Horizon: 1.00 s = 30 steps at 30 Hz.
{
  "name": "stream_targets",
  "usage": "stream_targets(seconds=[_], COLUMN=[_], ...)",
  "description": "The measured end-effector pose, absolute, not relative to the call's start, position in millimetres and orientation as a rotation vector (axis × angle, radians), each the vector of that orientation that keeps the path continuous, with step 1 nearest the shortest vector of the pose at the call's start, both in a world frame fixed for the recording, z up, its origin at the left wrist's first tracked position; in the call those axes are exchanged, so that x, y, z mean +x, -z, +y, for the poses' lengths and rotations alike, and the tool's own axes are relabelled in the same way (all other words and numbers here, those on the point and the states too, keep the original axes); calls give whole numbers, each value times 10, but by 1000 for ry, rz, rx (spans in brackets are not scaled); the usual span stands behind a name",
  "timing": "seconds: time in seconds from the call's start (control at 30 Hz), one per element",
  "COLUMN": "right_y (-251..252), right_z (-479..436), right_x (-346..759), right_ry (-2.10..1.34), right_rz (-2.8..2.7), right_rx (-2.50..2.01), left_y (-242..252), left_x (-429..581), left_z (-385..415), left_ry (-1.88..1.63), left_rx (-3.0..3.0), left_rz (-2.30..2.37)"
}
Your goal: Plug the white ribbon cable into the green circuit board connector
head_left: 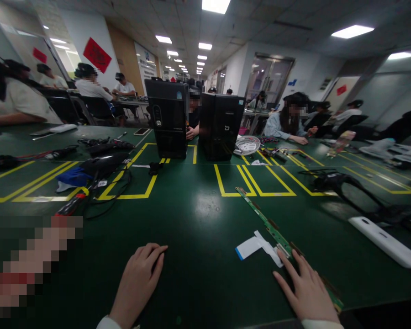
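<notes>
My left hand [139, 278] lies flat on the green table [198, 214], fingers loosely together, holding nothing. My right hand [306, 288] rests with fingers spread on the near end of a long narrow green circuit board [265, 221] that runs away from me toward the middle of the table. A white flat ribbon cable [256, 246] with a blue tip lies just left of the board, near my right fingertips.
Two black computer towers [167, 119] [221, 125] stand at the table's middle. Screwdrivers and black cables [99, 169] lie at left, a white device [387, 241] and black headset [342, 183] at right, a small white fan [247, 145] behind. Several people sit around.
</notes>
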State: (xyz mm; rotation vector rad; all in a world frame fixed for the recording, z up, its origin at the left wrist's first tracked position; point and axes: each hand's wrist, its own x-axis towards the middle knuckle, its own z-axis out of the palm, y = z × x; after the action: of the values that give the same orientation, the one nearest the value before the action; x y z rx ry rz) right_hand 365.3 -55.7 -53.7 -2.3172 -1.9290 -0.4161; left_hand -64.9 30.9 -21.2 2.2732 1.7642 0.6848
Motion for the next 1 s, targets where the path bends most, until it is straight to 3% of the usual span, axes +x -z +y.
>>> stream_targets(seconds=[0.3, 1.0], right_y=[618, 327], right_z=[-439, 437], right_x=[3970, 5132], right_ry=[484, 177], right_rz=[-1704, -1414], right_rx=[-2507, -2738], left_y=[195, 213], left_x=[-635, -646], left_z=[310, 316], left_ry=[-707, -682], left_rx=[2289, 2296], left_rz=[1776, 1759])
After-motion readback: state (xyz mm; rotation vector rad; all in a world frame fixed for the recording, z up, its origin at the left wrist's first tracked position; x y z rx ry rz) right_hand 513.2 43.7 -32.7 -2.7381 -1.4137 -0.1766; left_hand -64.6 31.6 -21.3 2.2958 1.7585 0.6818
